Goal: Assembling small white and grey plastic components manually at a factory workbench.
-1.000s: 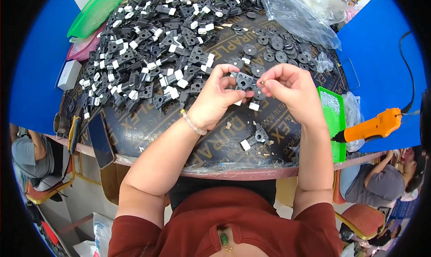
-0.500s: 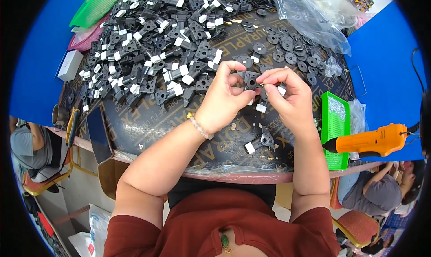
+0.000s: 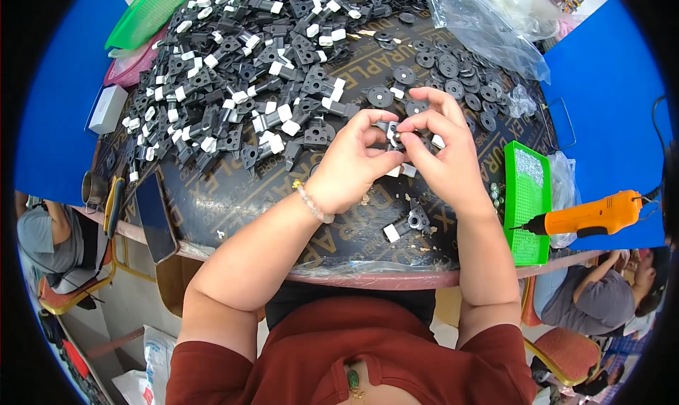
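Pinched between the thumb and fingers of my left hand [image 3: 350, 161] is a small black plastic part [image 3: 389, 129], tilted and mostly covered by my fingers. My right hand [image 3: 453, 165] meets it from the right, its thumb and index finger closed at the part on a tiny metallic piece I cannot make out clearly. Behind both hands lie black round discs [image 3: 380, 96]. Closer to me, a loose black bracket [image 3: 417, 218] with a white end rests on the dark board.
A big heap of black brackets with white ends [image 3: 226, 87] covers the back left; more discs [image 3: 453, 87] lie back right. At right are a green tray [image 3: 527, 253] of small metal pieces and an orange electric screwdriver [image 3: 594, 214]. A phone [image 3: 155, 214] lies left.
The black part has turned so that its holed face no longer shows. My right hand has come in closer to it, with its outer fingers raised and spread.
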A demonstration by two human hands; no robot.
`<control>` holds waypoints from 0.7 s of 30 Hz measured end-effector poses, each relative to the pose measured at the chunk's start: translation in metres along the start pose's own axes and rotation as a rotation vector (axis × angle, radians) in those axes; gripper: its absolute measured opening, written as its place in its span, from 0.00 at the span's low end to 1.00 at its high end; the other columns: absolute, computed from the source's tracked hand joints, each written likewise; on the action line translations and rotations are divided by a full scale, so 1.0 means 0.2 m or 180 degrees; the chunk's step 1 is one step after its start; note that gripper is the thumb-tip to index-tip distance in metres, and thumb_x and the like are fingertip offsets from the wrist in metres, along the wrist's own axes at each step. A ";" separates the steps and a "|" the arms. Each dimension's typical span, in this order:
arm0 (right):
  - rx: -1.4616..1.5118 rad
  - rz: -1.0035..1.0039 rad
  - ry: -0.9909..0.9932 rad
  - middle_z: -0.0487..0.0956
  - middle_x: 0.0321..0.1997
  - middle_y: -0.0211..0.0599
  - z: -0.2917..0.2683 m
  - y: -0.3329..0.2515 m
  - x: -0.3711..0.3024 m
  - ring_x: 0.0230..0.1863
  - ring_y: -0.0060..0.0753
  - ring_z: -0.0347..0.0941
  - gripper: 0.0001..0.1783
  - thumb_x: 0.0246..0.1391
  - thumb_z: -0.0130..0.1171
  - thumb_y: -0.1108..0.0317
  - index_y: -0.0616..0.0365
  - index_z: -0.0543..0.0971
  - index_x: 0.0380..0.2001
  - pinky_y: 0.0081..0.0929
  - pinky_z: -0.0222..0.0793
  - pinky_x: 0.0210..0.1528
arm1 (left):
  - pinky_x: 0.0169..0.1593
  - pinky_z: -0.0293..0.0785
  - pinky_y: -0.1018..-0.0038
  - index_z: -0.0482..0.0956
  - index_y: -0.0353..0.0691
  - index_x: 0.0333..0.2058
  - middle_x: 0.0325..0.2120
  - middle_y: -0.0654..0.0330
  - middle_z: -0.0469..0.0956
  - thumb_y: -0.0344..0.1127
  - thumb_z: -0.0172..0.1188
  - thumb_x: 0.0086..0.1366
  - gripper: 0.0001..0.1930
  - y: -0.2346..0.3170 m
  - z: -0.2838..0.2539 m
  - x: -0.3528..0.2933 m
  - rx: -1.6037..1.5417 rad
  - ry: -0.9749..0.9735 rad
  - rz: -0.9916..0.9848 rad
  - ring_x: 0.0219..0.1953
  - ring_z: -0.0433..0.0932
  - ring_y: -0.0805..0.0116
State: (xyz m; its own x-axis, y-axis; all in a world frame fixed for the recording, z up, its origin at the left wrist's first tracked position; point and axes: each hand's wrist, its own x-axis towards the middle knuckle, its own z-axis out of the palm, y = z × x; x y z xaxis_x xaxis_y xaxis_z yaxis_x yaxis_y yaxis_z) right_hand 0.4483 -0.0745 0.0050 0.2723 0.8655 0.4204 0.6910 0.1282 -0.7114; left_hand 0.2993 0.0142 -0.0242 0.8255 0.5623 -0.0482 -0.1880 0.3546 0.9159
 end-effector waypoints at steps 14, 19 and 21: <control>-0.2282 0.1527 -0.0193 0.80 0.47 0.52 -0.28 0.47 0.03 0.52 0.52 0.75 0.18 0.48 0.63 0.75 0.62 0.80 0.46 0.43 0.70 0.54 | 0.41 0.81 0.69 0.68 0.36 0.51 0.43 0.48 0.79 0.27 0.53 0.68 0.14 0.04 -0.05 0.02 -0.0516 0.0468 -0.0262 0.42 0.83 0.58; -0.2374 0.1340 -0.0155 0.81 0.45 0.51 -0.30 0.52 0.01 0.51 0.53 0.76 0.20 0.46 0.66 0.73 0.59 0.81 0.46 0.42 0.71 0.55 | 0.41 0.81 0.69 0.70 0.37 0.50 0.42 0.48 0.79 0.27 0.53 0.67 0.13 0.04 -0.06 0.02 -0.0377 0.0449 -0.0247 0.41 0.83 0.60; -0.2500 0.1463 -0.0108 0.81 0.40 0.50 -0.31 0.50 0.00 0.48 0.53 0.77 0.17 0.45 0.66 0.72 0.58 0.82 0.42 0.42 0.72 0.53 | 0.41 0.81 0.70 0.71 0.37 0.50 0.42 0.48 0.80 0.27 0.53 0.67 0.13 0.05 -0.05 0.02 -0.0284 0.0456 -0.0262 0.41 0.83 0.60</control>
State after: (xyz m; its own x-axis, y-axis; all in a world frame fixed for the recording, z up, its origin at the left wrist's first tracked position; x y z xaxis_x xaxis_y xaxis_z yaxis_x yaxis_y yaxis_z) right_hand 0.5583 -0.0917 -0.0316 0.6225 0.7651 0.1645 0.7799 -0.5891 -0.2112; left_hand 0.2948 0.0280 -0.0196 0.7569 0.6272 -0.1836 -0.1748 0.4650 0.8679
